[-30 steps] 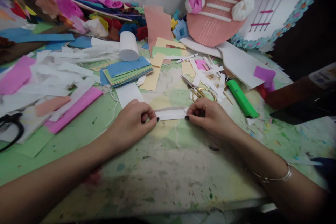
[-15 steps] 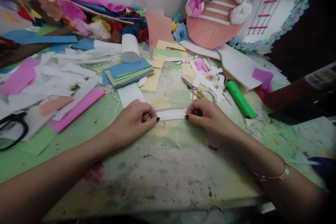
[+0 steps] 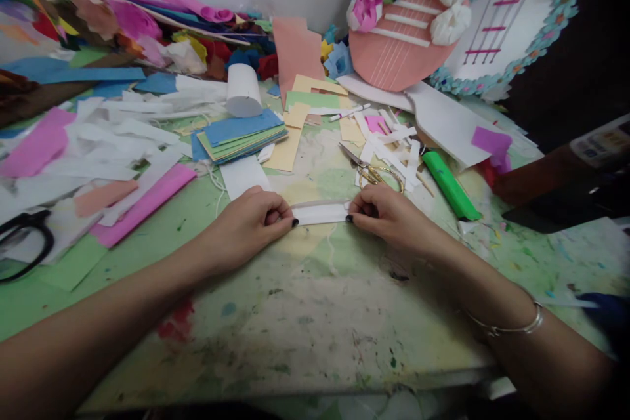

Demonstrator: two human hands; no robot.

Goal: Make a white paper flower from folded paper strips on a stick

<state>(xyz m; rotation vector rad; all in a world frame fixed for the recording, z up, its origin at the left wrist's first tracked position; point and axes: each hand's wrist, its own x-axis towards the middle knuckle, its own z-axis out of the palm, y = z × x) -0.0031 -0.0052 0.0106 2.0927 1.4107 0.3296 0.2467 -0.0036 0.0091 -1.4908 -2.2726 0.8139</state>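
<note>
White paper strip (image 3: 322,214): narrow, apparently folded lengthwise, bright on the near face, greyer along the far edge; located between the two sets of fingers, over the worktop (image 3: 319,321). Fingers of the left hand (image 3: 251,226) and right hand (image 3: 396,220) pinch opposite ends. Gold-handled scissors (image 3: 373,175) lie just beyond the right fingers.

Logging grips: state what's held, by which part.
A white paper strip, pinched at its left end by the left hand, right end by the right hand.

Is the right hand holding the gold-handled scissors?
No, the right hand pinches one end of a white paper strip, and the scissors lie beyond that hand.
</note>
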